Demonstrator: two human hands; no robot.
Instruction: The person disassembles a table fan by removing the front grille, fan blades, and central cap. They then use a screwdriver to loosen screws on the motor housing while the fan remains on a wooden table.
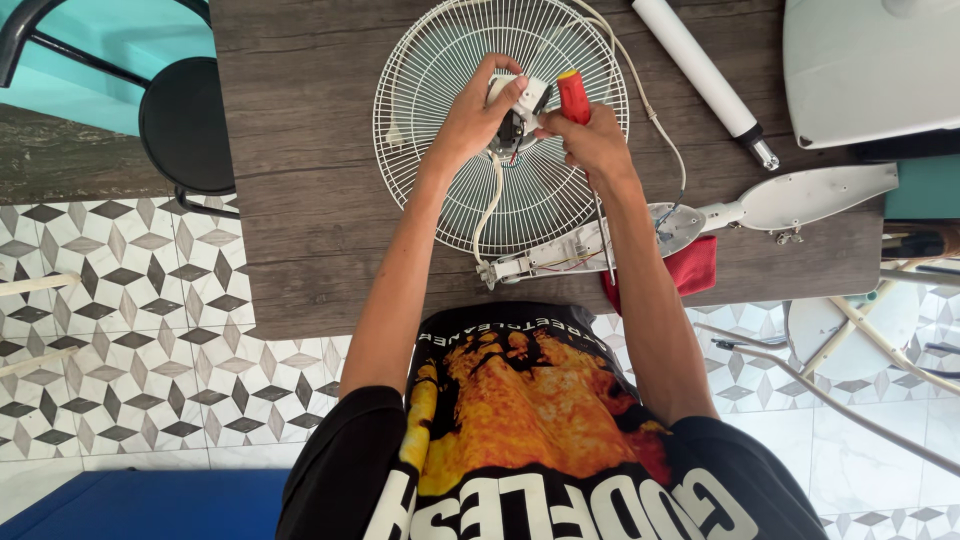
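A round white wire fan grille (430,90) lies flat on a dark wooden table (300,230). At its middle sits the fan's small motor part (522,105), white and black with wires. My left hand (472,118) grips this part from the left. My right hand (592,138) is closed on a screwdriver with a red handle (573,96), right beside the motor part. A white cable (490,205) runs from the motor down to an opened white fan housing (560,255) near the table's front edge.
A white tube (700,75) lies at the back right, next to a large white flat base (870,70). A white cover piece (810,195) and a red cloth (695,268) lie right of my forearm. A black stool (185,125) stands left of the table; a white stool (850,330) at right.
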